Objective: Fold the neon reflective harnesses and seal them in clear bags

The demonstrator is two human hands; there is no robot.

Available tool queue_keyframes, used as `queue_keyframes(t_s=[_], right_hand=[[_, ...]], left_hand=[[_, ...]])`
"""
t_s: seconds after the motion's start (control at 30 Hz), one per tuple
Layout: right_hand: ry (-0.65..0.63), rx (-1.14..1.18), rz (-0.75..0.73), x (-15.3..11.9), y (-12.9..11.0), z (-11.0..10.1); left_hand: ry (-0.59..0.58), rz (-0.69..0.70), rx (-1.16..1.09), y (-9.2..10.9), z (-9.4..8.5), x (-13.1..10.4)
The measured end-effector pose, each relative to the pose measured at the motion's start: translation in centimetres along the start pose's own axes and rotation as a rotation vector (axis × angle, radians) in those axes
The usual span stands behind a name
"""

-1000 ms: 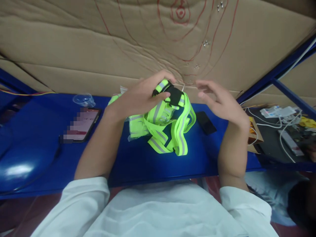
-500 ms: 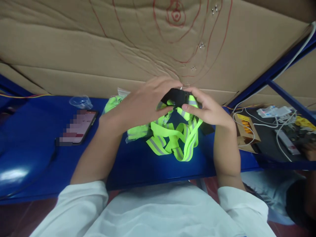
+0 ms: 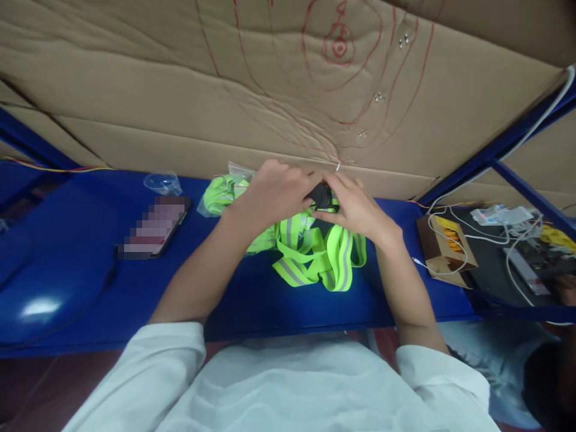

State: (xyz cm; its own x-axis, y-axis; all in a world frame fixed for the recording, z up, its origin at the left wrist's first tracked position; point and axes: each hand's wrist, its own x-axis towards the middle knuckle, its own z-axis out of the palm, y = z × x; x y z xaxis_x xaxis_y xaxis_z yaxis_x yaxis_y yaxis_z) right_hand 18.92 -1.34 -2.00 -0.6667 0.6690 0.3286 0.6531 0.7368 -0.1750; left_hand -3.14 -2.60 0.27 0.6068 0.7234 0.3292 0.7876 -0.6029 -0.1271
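A small black piece (image 3: 320,195) is held between my two hands above the blue table. My left hand (image 3: 281,189) grips its left side, with the fingers curled over the top. From the right, my right hand (image 3: 353,201) closes on it, and the fingers of both hands nearly meet. Neon yellow-green straps with a grey stripe (image 3: 338,258) hang and lie in loops just below the hands. Behind my left hand lies a clear bag with more yellow-green strap (image 3: 219,195). My fingers cover much of the black piece.
A phone (image 3: 155,228) lies on the blue table (image 3: 288,309) at the left, near a clear plastic item (image 3: 162,182). Rightward are an open cardboard box (image 3: 445,252) and white cables. A cardboard wall (image 3: 180,108) stands behind. Another person's hand (image 3: 564,289) shows far right.
My hands have drawn closer together, and my right hand now covers more of the black piece. The strap loops have shifted beneath them. The camera view has moved slightly.
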Motion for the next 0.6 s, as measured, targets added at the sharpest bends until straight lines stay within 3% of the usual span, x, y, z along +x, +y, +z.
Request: queue_keyframes(t_s=[0.17,0.3,0.4,0.47,0.53,0.57,0.6], right_hand=[[-0.1,-0.241,0.069,1.0,-0.4,1.8],[-0.097,-0.278,0.157,1.1,1.1,1.8],[0.091,-0.142,0.215,0.1,3.7,0.0],[0.335,0.068,0.22,-0.8,5.8,-1.9],[0.504,0.119,0.245,-2.0,8.0,-3.9],[0.586,0.128,0.262,-2.7,9.2,-5.0],[0.667,0.153,0.283,-3.5,10.5,-6.0]], left_hand=[[0.021,-0.055,-0.092,-1.3,2.3,0.6],[0.049,-0.125,-0.104,-3.9,3.2,0.6],[0.155,-0.269,-0.24,-7.2,2.3,-0.2],[0.35,-0.313,-0.521,-9.7,1.2,-1.0],[0.553,-0.289,-0.701,-12.3,0.2,-2.0],[0.562,-0.254,-0.706,-13.6,-0.1,-2.6],[0.629,-0.094,-0.591,-14.9,-0.3,-3.4]])
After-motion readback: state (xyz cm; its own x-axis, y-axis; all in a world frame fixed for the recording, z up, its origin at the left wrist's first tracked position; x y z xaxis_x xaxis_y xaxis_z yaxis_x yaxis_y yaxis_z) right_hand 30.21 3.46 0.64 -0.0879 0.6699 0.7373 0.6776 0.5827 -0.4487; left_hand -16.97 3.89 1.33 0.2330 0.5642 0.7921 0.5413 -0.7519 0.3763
